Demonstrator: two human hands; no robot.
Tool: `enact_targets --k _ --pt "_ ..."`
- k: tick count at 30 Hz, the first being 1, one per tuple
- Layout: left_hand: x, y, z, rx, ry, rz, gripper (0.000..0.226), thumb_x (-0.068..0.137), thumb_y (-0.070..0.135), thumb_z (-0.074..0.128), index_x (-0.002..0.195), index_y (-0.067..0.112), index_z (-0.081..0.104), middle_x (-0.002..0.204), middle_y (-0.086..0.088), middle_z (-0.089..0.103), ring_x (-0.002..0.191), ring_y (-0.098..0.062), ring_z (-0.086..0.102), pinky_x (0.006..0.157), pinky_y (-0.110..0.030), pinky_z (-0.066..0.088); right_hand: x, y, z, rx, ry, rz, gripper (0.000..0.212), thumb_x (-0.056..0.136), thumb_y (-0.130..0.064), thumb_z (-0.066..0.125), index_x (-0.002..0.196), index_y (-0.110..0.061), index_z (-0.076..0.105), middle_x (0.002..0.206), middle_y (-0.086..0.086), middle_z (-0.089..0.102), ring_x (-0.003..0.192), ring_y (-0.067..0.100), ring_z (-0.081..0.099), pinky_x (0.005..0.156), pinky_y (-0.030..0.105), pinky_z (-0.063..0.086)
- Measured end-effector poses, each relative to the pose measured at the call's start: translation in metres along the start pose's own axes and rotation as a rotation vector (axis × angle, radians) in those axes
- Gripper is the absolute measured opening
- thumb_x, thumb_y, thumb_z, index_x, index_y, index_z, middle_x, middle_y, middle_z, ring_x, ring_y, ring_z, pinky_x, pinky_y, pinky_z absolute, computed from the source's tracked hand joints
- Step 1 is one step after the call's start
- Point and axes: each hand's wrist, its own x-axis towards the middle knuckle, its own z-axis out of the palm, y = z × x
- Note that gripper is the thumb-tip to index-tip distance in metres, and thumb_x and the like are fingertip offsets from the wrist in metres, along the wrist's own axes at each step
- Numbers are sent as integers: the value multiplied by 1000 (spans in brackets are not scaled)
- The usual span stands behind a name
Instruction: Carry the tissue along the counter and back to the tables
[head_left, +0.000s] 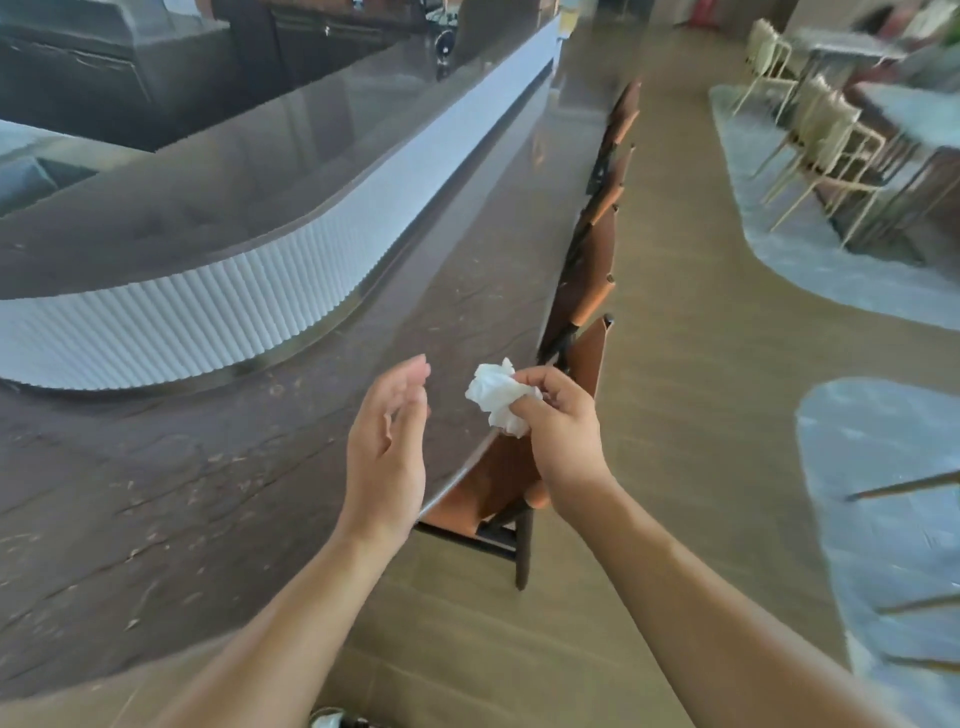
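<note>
Two hands hover over the counter's (218, 467) near edge; the right hand (558, 431) pinches a crumpled tissue (493, 395), seemingly readying a wipe; the left hand (387, 441), relaxed and empty, waits just beside.

Crumpled white tissue paper (496, 397), soft and matt, dark wood-grained counter top (208, 467) seen polished and glossy, white ribbed panel (218, 306) seen matt, smooth brown leather-like chair backs (582, 280).

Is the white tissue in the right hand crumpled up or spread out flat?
Crumpled. The white tissue is a wrinkled wad pinched in the right hand, bunched rather than flat. The left hand beside it is open and not touching it.
</note>
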Motion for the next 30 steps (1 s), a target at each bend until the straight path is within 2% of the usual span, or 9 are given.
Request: enact_targets --k 3,6,10,13,17,23,25,28,30 --pt "-31 8 57 -5 -66 20 43 102 38 48 138 19 63 138 10 66 130 1 60 114 -47 50 -20 2 -69 112 51 27 14 80 -19 60 85 -21 72 76 5 68 68 22 58 51 37 45" --pt "-52 15 111 -26 -132 21 39 101 37 48 134 23 63 135 13 67 127 2 61 112 -41 52 -35 5 -130 218 138 15 9 90 -14 64 86 -18 71 79 6 67 67 19 59 63 36 47" --pt "-70 24 179 -39 -244 16 39 102 40 47 133 24 64 135 12 68 130 -2 61 112 -43 52 -48 8 -206 208 291 -5 11 92 -30 70 83 -23 71 80 0 68 75 20 60 74 34 50" --pt "-77 26 230 -39 -328 36 41 102 42 48 134 22 65 137 10 67 128 -1 62 112 -45 51 -52 11 -254 177 400 -36 14 98 -19 68 84 -17 69 82 -4 69 71 17 62 68 24 52" --pt "-74 24 298 -54 -437 18 44 103 38 48 138 17 64 138 10 67 120 6 64 111 -44 52 -44 16 -312 191 496 -33 6 96 -9 66 91 -12 69 83 -4 71 71 19 63 64 25 52" --pt "-37 10 391 -62 -535 39 35 112 23 45 142 15 61 141 7 64 123 9 61 112 -38 51 13 21 -384 199 606 -66 19 95 1 62 105 -14 66 101 1 70 76 8 64 62 15 50" --pt "-14 2 420 -69 -544 49 35 113 25 45 142 15 60 141 7 64 123 8 61 112 -36 51 43 22 -404 201 637 -68 24 94 2 60 107 -18 65 104 2 71 77 8 64 63 15 51" --pt "29 -9 464 -89 -552 47 44 105 39 48 141 18 61 140 11 65 124 7 62 111 -40 52 94 19 -432 197 653 -65 27 93 2 58 112 -17 63 107 10 73 78 8 66 64 16 51" --pt "59 -14 491 -93 -559 41 45 103 41 47 140 20 62 139 14 65 123 7 62 112 -42 52 131 15 -452 188 659 -53 28 93 2 58 114 -16 63 110 13 73 80 9 68 66 18 53"
